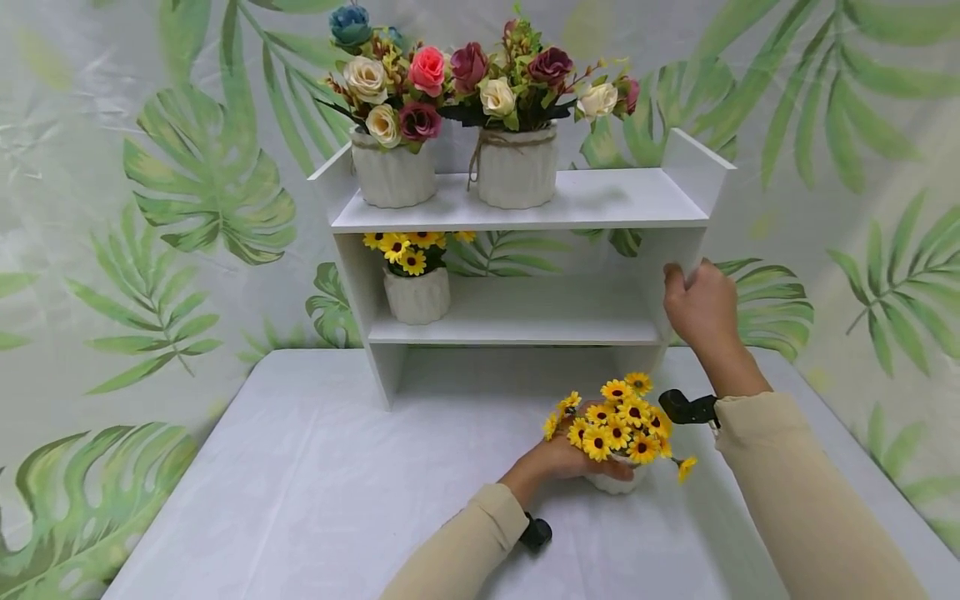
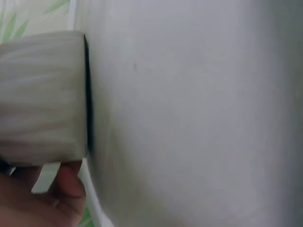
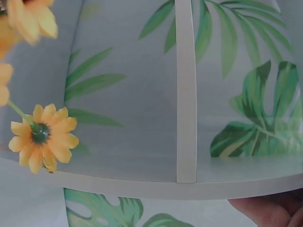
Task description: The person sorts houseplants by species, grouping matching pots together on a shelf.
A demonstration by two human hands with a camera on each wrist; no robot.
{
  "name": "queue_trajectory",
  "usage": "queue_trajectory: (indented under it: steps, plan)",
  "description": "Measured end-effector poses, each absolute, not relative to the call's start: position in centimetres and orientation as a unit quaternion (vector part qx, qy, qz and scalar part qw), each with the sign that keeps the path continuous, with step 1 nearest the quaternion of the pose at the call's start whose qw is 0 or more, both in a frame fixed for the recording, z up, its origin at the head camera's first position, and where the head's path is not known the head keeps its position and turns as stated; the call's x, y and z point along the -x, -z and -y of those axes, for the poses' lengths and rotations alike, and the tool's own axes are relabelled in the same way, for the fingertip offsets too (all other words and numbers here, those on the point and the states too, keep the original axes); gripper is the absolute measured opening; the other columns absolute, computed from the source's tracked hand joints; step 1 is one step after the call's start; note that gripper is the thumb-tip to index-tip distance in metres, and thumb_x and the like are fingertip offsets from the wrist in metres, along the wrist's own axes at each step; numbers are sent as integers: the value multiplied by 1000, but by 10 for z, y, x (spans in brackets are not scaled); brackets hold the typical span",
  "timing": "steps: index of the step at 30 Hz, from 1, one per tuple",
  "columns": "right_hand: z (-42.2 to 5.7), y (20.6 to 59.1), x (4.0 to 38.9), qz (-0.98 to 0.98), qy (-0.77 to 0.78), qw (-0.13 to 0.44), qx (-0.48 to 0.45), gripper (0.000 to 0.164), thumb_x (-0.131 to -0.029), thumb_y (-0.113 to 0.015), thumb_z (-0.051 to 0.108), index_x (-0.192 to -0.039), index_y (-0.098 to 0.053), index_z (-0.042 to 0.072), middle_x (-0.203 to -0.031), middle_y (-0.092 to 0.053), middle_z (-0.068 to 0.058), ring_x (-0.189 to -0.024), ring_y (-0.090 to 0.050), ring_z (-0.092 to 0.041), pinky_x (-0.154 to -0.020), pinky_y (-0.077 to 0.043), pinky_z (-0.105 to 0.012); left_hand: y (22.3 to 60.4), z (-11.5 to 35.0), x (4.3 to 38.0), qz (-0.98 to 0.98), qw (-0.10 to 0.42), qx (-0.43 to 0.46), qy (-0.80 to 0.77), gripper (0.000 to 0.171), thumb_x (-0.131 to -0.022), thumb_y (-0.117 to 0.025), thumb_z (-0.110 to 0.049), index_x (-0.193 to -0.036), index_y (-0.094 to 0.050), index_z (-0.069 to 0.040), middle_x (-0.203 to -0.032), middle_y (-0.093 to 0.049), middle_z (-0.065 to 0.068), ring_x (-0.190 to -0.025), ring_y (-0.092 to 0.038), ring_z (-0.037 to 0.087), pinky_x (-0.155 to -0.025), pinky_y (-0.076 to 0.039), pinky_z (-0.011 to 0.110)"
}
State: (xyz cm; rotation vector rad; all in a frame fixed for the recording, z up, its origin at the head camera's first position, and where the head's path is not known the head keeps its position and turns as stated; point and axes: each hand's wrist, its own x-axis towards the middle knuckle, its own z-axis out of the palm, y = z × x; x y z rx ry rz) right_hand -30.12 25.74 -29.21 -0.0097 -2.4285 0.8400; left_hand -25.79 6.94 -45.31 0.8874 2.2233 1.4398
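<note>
My left hand [image 1: 573, 458] grips the white pot [image 2: 42, 97] of a bunch of yellow artificial flowers [image 1: 618, 425], low over the table in front of the shelf's right side. Dark shadow lines the pot's base in the left wrist view; whether it touches the table I cannot tell. My right hand [image 1: 701, 304] holds the right side panel [image 3: 118, 185] of the white shelf, its fingers curled at the panel's edge. In the right wrist view, one yellow flower [image 3: 43, 137] hangs close to that panel, and only part of the hand [image 3: 274, 210] shows.
Two white pots of mixed roses [image 1: 393, 171] [image 1: 517, 171] stand on the top board [image 1: 615, 196], left and centre. Another pot of yellow flowers [image 1: 417, 296] stands at the left of the middle board [image 1: 555, 312]. White cloth covers the table [image 1: 300, 475]; a leaf-print backdrop [image 1: 210, 167] hangs behind.
</note>
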Motion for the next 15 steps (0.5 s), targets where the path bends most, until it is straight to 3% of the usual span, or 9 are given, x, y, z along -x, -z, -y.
queue_trajectory:
  steps: [5,11,15]
  plan:
    - [-256,292,302,907,-315,280,0,45,-105,-37,26,-109,-58,-14,-91,-62,-34,-81,-62,-45,-66,-48,-53,442,-60,260,-781,151,-343,-500,68,-82,-82,-22,-142,-50,-26,-140,-57,-12,-124,-51,-6,-107,-41,16]
    - [-257,291,303,905,-307,294,-3,45,-105,-38,26,-106,-59,-14,-93,-63,-36,-80,-61,-46,-63,-46,-52,422,-33,259,-767,205,-342,-503,60,-90,-72,-22,-145,-48,-24,-146,-53,-8,-133,-47,-1,-108,-40,18]
    - [-258,293,303,903,-297,310,-6,43,-104,-40,24,-99,-60,-14,-91,-63,-38,-77,-62,-49,-60,-44,-53,414,-12,250,-789,166,-290,-515,66,-84,-78,-30,-143,-47,-32,-143,-54,-12,-132,-50,3,-109,-42,28]
